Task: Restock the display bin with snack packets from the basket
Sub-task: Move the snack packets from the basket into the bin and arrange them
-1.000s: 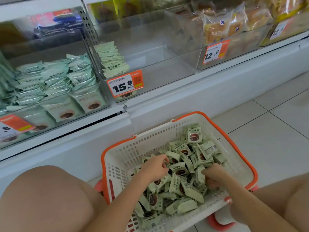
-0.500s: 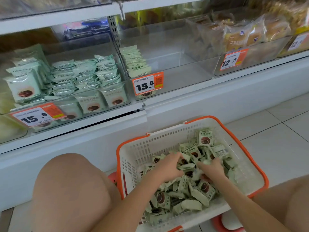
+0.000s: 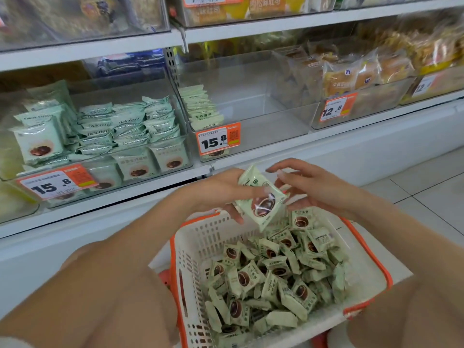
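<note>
Snack packets (image 3: 271,280), pale green with a brown round picture on the front, lie heaped loose in the white basket (image 3: 198,247) with the orange rim, which sits on the floor (image 3: 426,187) near the camera, between the person's bare knees. Far beyond the basket runs the white shelf (image 3: 351,126) carrying a row of clear bins. The display bin (image 3: 251,106) at the middle is largely bare: only a short upright row of green packets (image 3: 200,106) leans against its left wall, and an orange price tag (image 3: 219,141) reading 15.8 hangs on its front. The bin to its left (image 3: 100,136) is packed with stacked mint-green packets and bears its own 15.8 tag (image 3: 56,182). The bin to the right (image 3: 361,96) holds bagged bread behind a 12.8 tag (image 3: 337,107).

Above the far edge of the basket, the left hand (image 3: 221,189) holds a small bunch of packets (image 3: 261,199), thumb below and fingers curled over the top; its grip is closed around them. How many packets are in the bunch cannot be told. The right hand (image 3: 308,187) is just beside it, fingers spread and lightly bent, fingertips touching the right edge of the bunch; its grip is wide and clasps nothing.
</note>
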Demonstrator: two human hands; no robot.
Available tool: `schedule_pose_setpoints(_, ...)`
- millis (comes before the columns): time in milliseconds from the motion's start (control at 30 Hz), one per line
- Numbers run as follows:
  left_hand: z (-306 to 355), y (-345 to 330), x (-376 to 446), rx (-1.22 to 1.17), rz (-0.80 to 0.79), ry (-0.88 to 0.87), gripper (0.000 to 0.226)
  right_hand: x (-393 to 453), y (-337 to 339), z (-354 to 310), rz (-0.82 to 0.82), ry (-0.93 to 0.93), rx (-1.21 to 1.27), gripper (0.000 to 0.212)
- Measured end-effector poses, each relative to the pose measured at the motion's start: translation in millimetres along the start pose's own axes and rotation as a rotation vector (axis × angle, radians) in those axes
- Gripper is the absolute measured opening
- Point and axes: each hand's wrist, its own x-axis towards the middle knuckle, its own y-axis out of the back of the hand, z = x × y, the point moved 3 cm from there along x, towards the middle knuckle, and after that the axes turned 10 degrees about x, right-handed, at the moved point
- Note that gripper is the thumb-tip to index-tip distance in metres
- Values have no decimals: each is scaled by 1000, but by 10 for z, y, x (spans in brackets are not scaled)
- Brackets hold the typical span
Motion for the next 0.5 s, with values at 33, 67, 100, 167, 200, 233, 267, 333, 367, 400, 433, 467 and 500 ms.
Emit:
schedule_pose_setpoints(33,29,61,-13,35,38,-7,25,-14,-41,-69,-38,24,59,33)
schedule_pose_setpoints(67,52,108,-21,33,72,-9,34,-11,-75,-103,-60,47,90,37)
schedule_pose_setpoints(100,68,148,-18,5,99,-5,42,-5,-103,-118,-64,71,93,41)
schedule_pose_setpoints(167,55,225,35,-65,159,54,56,40,-139,-118,-62,118,75,49)
schedule_pose_setpoints(200,45,255,69,-96,184,100,61,66,-147,-116,-64,138,67,53)
schedule_pose_setpoints(233,44,271,105,-114,193,135,63,83,-142,-121,-69,151,58,58)
schedule_pose_setpoints(267,43,275,143,-112,189,152,60,97,-130,-130,-78,159,40,63)
schedule_pose_setpoints(333,46,262,188,-88,144,174,52,111,-106,-142,-92,168,-15,70)
schedule_pose_setpoints(367,49,261,197,-95,113,190,50,110,-104,-146,-96,174,-43,71)
schedule_pose_setpoints(400,50,269,202,-122,75,207,49,112,-103,-141,-95,180,-64,71)
schedule_pose_setpoints(433,58,287,201,-172,34,221,48,114,-104,-133,-87,183,-76,70)
schedule_pose_setpoints(467,63,310,199,-230,-4,227,47,121,-97,-121,-70,183,-76,68)
schedule_pose_setpoints(500,75,336,189,-275,-31,224,45,130,-85,-108,-46,176,-59,65)
